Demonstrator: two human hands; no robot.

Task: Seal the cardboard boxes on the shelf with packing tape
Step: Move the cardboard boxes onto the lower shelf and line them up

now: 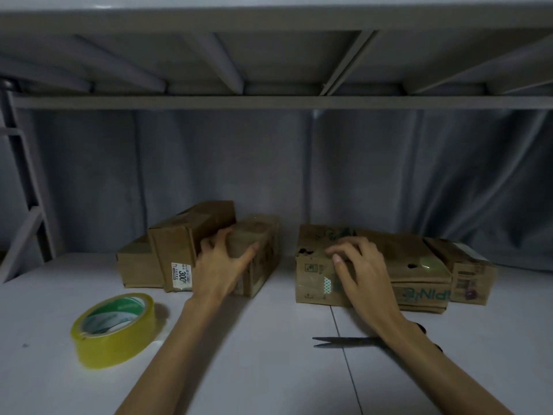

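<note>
Cardboard boxes under both hands, tape roll lying free.
Left hand (223,262) grips the small box (254,253), apparently around its near end; right hand (357,265) rests spread on the flat box (374,265). Yellow tape roll (115,329) lies near-left, nearer the left hand.

Head view, forward-down, close over shelf (269,339)

- A white shelf board (269,354) lies under both hands.
- A grey metal frame (269,101) with slanted slats spans overhead.
- Grey curtain (209,163) hangs beyond the hands.
- A ladder-like frame (27,187) stands far left.
- Light is dim.
</note>
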